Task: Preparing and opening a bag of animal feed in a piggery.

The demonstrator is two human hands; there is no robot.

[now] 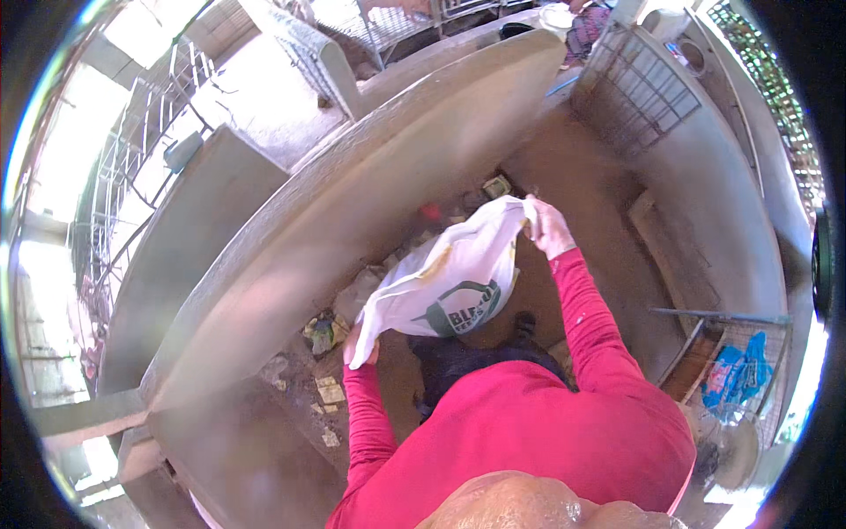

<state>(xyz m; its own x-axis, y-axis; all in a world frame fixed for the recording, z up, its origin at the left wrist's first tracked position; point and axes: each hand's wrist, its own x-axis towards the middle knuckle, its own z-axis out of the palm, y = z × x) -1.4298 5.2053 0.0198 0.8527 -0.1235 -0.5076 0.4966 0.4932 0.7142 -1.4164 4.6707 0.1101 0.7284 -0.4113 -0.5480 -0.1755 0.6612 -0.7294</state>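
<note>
Seen from above, a person in a red top stretches a white sack [454, 282] over a dirt floor [599, 203] beside a concrete wall [352, 203]. The left hand [359, 346] and right hand [548, 225] each clamp an edge. The sack looks thin, limp and light, best gripped at its bunched rim.

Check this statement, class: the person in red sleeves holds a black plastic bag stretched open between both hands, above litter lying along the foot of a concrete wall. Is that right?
Not quite. The head view shows the plastic bag is white with a dark green print, not black. The rest holds: the left hand and right hand grip its two ends above the litter by the concrete wall.
</note>
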